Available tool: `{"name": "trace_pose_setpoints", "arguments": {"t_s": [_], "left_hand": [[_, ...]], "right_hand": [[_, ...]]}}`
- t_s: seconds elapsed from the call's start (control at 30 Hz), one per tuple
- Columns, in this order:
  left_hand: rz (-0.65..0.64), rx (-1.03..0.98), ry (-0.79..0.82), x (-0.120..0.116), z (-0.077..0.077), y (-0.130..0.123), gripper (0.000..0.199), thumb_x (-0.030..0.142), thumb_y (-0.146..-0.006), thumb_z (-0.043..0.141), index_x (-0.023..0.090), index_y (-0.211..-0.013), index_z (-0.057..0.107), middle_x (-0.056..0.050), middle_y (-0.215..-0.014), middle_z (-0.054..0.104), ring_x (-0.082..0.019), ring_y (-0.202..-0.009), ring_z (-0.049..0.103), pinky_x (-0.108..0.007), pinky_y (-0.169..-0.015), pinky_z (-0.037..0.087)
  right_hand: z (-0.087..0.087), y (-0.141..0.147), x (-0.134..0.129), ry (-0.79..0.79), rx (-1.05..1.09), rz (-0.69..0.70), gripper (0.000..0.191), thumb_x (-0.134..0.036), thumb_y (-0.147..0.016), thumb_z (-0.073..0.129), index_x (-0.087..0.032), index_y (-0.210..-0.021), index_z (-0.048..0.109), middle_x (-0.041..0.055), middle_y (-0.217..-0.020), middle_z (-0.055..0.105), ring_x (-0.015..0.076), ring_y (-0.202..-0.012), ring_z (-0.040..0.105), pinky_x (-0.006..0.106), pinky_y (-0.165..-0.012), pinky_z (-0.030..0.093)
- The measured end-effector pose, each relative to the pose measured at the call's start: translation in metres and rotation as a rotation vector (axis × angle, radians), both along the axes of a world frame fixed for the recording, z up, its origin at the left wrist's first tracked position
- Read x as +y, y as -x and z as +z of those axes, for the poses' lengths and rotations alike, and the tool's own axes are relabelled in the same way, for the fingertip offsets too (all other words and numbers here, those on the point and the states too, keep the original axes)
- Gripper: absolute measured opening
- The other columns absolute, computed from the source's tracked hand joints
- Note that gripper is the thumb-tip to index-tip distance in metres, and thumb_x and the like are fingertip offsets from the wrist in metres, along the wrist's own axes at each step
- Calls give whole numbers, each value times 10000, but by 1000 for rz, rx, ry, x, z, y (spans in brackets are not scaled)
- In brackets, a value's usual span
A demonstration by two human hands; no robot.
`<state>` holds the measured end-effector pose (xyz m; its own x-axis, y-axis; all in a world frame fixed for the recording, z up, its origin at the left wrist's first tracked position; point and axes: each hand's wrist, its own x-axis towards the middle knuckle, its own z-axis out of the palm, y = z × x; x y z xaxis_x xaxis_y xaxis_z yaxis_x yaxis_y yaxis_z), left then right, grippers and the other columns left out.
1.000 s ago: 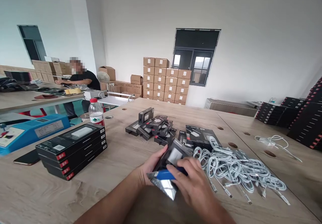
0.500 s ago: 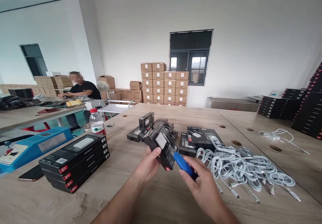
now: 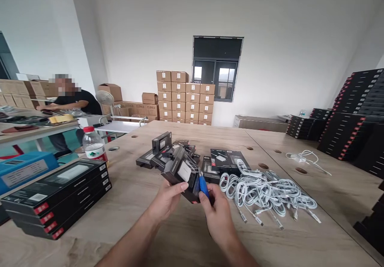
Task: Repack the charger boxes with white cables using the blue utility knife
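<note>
My left hand (image 3: 167,200) grips a small black product box (image 3: 181,173) with a clear window showing a white item, held tilted above the wooden table (image 3: 144,215). My right hand (image 3: 216,215) holds a blue tool (image 3: 203,186) upright, its tip against the right end of that box. Just beyond lies a pile of the same small black boxes (image 3: 163,151). A heap of coiled white cables (image 3: 264,191) sits to the right of my hands.
A stack of flat black boxes (image 3: 57,195) lies at the left, with a water bottle (image 3: 93,145) and a blue machine (image 3: 24,169) behind. Tall black box stacks (image 3: 354,115) stand at the right. Brown cartons (image 3: 184,97) line the far wall. A person (image 3: 70,99) works at another table.
The view has swung to the right. My right hand turned the blue tool upright and brought it against the box end; a second ago both hands held the box low over the table.
</note>
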<state>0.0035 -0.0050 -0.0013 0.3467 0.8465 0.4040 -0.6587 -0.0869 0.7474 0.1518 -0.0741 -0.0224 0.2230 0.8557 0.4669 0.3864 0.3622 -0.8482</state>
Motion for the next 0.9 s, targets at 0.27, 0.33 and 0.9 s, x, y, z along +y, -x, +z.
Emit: {"name": "trace_pose_setpoints", "arguments": {"t_s": [0.27,0.33,0.9], "left_hand": [[-343,85,420,-2,-20,-3,449,409,-656,763,108,-987,730,-88,-685,745,-216,-465,624,-309,-468,488],[-263,-10,515,1,-16,-4,386,422,-721,718,123,-966,717,-91,-735,758,-225,-520,658,-320,-517,519],[-235,-29,247,-3,-27,-16,483,435,-634,874,156,-1007,749,-98,-999,761,-290,-976,679,-367,-879,511]], "right_hand": [[5,-31,3,-2,6,-182,392,-588,-878,546,-212,-977,599,20,-819,676,213,-760,618,330,-731,480],[8,-34,-3,17,-80,-74,358,-560,-898,545,-220,-990,602,8,-801,661,195,-732,597,304,-686,463],[12,-13,-19,16,-272,-84,325,-504,-905,531,-229,-1063,601,30,-837,693,189,-658,611,283,-559,448]]}}
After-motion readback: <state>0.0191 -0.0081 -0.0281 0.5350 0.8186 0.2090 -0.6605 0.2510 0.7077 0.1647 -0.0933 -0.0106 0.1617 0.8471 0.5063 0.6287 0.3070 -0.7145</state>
